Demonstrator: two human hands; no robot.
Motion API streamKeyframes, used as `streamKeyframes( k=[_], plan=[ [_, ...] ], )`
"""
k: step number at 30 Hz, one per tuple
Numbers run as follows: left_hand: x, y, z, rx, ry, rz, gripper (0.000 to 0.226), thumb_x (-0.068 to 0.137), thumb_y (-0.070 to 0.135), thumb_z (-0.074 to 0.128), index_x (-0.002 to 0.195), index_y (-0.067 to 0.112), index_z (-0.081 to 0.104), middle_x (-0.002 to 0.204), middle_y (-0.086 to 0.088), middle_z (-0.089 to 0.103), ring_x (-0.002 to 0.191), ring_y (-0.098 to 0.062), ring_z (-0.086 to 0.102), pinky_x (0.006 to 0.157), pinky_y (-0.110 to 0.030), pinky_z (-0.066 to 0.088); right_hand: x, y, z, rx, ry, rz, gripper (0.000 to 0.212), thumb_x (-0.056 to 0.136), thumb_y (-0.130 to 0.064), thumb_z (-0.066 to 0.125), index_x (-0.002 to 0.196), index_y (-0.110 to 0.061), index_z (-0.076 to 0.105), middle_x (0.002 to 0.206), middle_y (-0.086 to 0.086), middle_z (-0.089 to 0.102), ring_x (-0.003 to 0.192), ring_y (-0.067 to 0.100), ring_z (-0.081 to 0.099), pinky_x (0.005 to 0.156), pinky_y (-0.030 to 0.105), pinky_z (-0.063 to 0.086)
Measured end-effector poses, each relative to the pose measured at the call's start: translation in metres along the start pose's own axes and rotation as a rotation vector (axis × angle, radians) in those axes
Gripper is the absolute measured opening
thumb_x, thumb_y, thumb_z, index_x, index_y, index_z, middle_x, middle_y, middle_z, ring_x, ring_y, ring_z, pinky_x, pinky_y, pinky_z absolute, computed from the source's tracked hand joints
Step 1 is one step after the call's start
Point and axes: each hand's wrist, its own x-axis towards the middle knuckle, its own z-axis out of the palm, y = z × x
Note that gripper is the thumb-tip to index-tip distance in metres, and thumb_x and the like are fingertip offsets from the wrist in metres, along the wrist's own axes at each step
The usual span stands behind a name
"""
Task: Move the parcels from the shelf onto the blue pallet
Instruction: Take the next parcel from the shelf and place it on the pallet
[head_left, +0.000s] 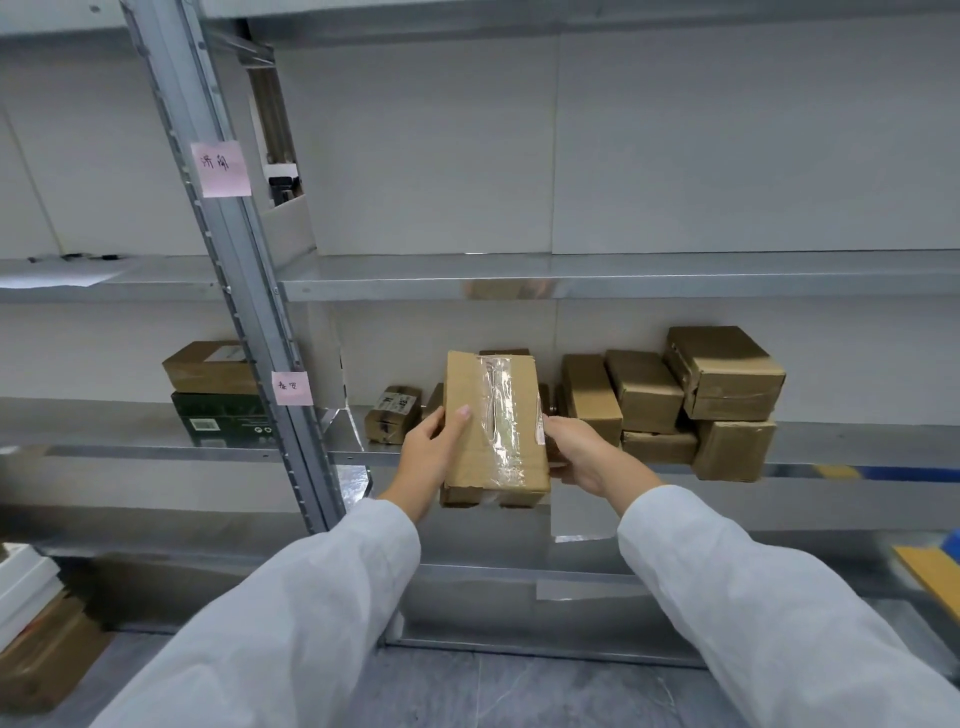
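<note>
**Two hands holding a taped cardboard parcel (493, 426) before a metal shelf (831, 447).**
Nearest, white sleeves (291, 623) lead to the left hand (431, 452) and right hand (582, 452). Each grips one long side of the parcel, the left thumb lying on top. The parcel hangs in front of the shelf edge. Beyond it, stacked brown parcels (722, 374) lie on the shelf at right, and a small parcel (392, 415) at left.
</note>
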Motion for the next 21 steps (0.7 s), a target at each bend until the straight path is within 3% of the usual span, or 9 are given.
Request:
streamKeyframes(
  k=[5, 8, 11, 15, 17, 21],
  plan=[
    [0.0, 0.001, 0.009, 0.036, 0.011, 0.047, 0.036, 0.097, 0.049, 0.049, 0.125, 0.028, 0.059, 0.112, 0.009, 0.066, 0.098, -0.007, 0.062, 0.068, -0.022, 0.047, 0.003, -0.004, -0.014, 0.189, -0.134, 0.026, 0.035, 0.098, -0.041, 0.049, 0.107, -0.011, 0.066, 0.08, 0.004, 0.075, 0.085, 0.023, 0.07, 0.061, 0.035, 0.056],
    [0.003, 0.0, 0.01, 0.047, 0.076, 0.097, 0.03, 0.101, 0.035, 0.049, 0.125, 0.021, 0.059, 0.118, 0.001, 0.066, 0.101, -0.013, 0.063, 0.076, -0.029, 0.052, 0.001, -0.004, -0.015, 0.198, -0.188, 0.018, 0.035, 0.093, -0.044, 0.057, 0.113, -0.016, 0.062, 0.098, 0.005, 0.074, 0.097, 0.024, 0.069, 0.068, 0.036, 0.058],
    [0.005, 0.0, 0.012, 0.077, 0.152, 0.149, 0.042, 0.1, 0.024, 0.053, 0.14, 0.026, 0.044, 0.123, 0.006, 0.056, 0.108, -0.013, 0.057, 0.093, -0.037, 0.049, -0.004, -0.005, -0.013, 0.154, -0.216, 0.011, 0.04, 0.087, -0.05, 0.064, 0.115, -0.021, 0.061, 0.11, 0.006, 0.07, 0.103, 0.026, 0.066, 0.067, 0.035, 0.058],
    [0.006, -0.003, 0.019, 0.055, 0.172, 0.208, 0.032, 0.096, 0.01, 0.057, 0.125, 0.023, 0.056, 0.116, -0.002, 0.06, 0.096, -0.006, 0.059, 0.08, -0.023, 0.049, -0.005, -0.005, -0.014, 0.19, -0.263, -0.043, 0.053, 0.08, -0.049, 0.072, 0.121, -0.02, 0.057, 0.114, 0.003, 0.071, 0.103, 0.025, 0.068, 0.074, 0.041, 0.059],
    [0.007, -0.006, 0.023, 0.038, 0.129, 0.179, 0.027, 0.097, 0.011, 0.056, 0.12, 0.024, 0.061, 0.118, -0.002, 0.061, 0.105, -0.013, 0.061, 0.083, -0.023, 0.05, -0.006, -0.005, -0.014, 0.224, -0.268, -0.045, 0.055, 0.08, -0.046, 0.074, 0.123, -0.018, 0.054, 0.113, 0.005, 0.071, 0.101, 0.024, 0.07, 0.076, 0.042, 0.059],
    [0.005, -0.011, 0.031, 0.094, 0.062, 0.094, 0.038, 0.101, 0.035, 0.048, 0.138, 0.031, 0.053, 0.128, 0.007, 0.057, 0.116, -0.014, 0.055, 0.098, -0.036, 0.048, -0.009, -0.001, -0.009, 0.19, -0.16, -0.047, 0.044, 0.086, -0.049, 0.066, 0.118, -0.021, 0.057, 0.107, 0.002, 0.073, 0.091, 0.019, 0.071, 0.06, 0.032, 0.057]
  ],
)
